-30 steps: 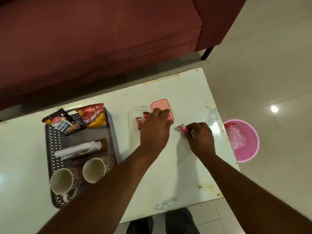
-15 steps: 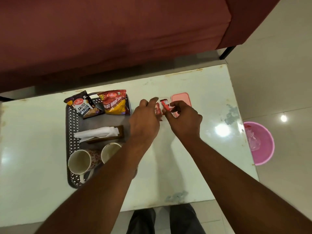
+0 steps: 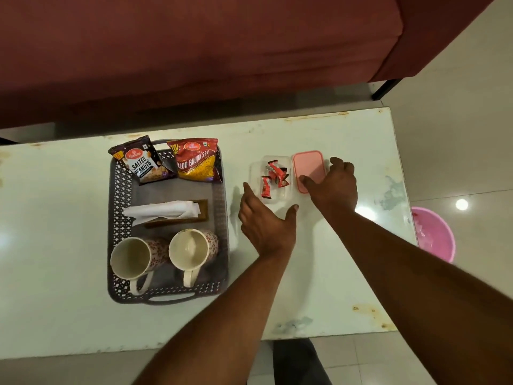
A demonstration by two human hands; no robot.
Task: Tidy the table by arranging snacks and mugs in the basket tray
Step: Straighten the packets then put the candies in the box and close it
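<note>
Centre frame: right hand (image 3: 334, 187), grip spread over the pink rectangular plastic lid (image 3: 306, 165), long axis up-frame. The clear plastic box of red sweets (image 3: 277, 200) lies just left on the white worktop (image 3: 311, 273), nearer the spread left hand (image 3: 263, 226).

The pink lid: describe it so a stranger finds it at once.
On the white table, look right of the grey basket tray: two small rectangles lie side by side. The pink lid is the right one, partly under the right hand. Unlike the clear container, it is opaque pink, without candies.
</note>
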